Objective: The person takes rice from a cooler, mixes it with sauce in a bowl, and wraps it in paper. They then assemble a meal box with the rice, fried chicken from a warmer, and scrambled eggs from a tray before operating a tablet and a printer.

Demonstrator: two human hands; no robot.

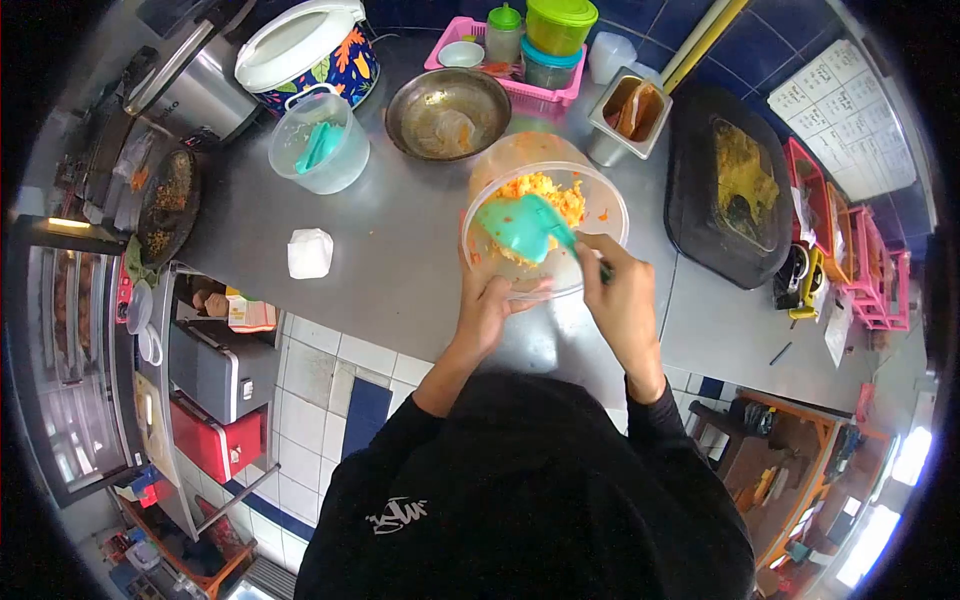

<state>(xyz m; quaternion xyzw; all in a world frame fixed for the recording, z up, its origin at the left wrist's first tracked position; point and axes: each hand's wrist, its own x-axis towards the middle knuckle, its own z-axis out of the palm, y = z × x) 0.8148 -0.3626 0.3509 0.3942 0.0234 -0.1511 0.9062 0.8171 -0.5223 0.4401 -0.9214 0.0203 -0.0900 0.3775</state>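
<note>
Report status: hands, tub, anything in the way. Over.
Right hand gripping teal broad-headed scoop at mouth of tilted clear plastic tub. Left hand holding tub's side. Orange-yellow crumbly food inside. Dark round metal pan beyond, not blocking mouth.

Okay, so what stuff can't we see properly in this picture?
All in the head view:
- Some of the food in the clear tub: the green spatula covers it.
- Part of the spatula's handle: the right hand hides it.
- Words on the wall sheet: too small to read.
- Inside the lime-green container: its lid and sides hide it.
</note>
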